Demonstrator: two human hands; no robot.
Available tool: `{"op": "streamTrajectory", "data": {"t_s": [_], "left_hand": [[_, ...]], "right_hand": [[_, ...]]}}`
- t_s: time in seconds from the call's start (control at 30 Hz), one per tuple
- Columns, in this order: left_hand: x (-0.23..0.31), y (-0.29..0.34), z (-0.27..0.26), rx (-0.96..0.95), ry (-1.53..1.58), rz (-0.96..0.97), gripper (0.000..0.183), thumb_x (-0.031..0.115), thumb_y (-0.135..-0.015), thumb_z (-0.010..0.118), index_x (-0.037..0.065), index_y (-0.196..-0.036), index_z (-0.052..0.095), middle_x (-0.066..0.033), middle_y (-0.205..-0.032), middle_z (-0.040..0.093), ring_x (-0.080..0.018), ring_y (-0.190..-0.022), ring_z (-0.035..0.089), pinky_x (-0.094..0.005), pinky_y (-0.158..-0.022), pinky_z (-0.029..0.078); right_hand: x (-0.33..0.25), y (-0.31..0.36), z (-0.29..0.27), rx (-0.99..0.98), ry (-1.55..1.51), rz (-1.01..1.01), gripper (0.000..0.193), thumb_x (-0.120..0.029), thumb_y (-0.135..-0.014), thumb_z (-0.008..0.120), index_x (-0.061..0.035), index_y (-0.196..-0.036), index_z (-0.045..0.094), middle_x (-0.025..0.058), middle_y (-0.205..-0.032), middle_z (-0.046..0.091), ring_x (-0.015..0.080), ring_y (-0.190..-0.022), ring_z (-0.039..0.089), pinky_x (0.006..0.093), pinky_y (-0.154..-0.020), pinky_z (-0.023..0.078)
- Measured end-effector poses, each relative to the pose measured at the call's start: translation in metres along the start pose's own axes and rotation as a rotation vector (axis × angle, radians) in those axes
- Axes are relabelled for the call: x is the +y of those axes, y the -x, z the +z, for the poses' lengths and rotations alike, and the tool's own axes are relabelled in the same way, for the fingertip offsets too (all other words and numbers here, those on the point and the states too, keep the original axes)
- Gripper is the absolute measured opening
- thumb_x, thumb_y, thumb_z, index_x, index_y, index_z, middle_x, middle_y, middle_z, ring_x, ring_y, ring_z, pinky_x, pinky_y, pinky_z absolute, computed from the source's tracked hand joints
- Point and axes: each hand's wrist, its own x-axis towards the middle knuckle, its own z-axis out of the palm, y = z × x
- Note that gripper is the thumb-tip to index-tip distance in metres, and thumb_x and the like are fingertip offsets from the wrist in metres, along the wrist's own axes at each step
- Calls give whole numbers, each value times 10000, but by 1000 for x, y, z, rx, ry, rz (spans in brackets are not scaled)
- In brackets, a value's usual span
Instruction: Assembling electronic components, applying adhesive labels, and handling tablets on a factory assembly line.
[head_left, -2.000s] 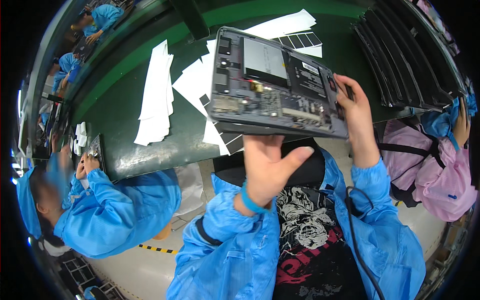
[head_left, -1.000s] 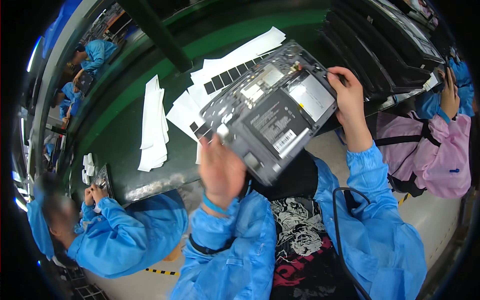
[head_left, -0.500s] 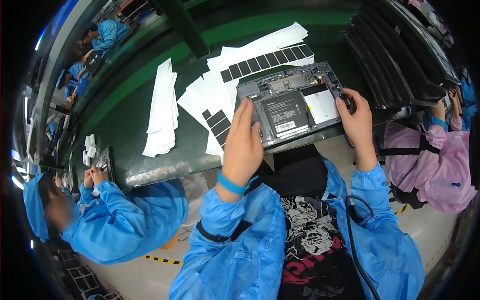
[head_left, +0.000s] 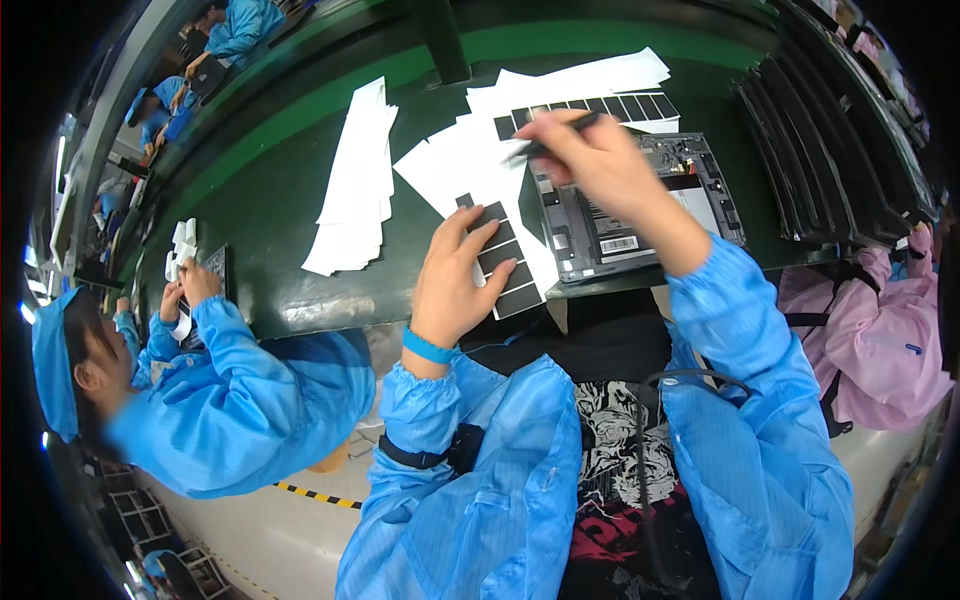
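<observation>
Touching a strip of black labels [head_left: 505,252] with the spread left hand [head_left: 455,285]; gripping a slim dark tool [head_left: 532,151] in the right hand [head_left: 595,165], near the opened device [head_left: 608,232] on the table [head_left: 270,215].

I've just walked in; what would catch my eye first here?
Probably the opened electronic device, its insides bare, lying right of centre on the green table. Just left of it, the left hand touches a strip of black rectangles, while the right hand holds a dark thin tool above white sheets.
</observation>
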Motion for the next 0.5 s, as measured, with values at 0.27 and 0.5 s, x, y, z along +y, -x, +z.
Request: {"op": "streamTrajectory", "data": {"t_s": [0.27,0.5], "left_hand": [[0,0,5,18,-126,-47,581,248,-768,718,-16,-1252,532,-279,-1370,434,-428,-1297,388,-445,-1043,384],[-3,3,3,27,-80,-44,616,253,-770,726,6,-1292,513,-245,-1382,450,-397,-1310,391,-434,-1056,371]], "right_hand": [[48,-42,38,-61,156,114,194,-159,-834,594,33,-835,623,104,-659,654,99,-459,564,229,-416,419],[44,-35,47,-101,212,116,211,-187,-827,590,13,-835,654,87,-636,669,140,-553,665,261,-534,504]]}}
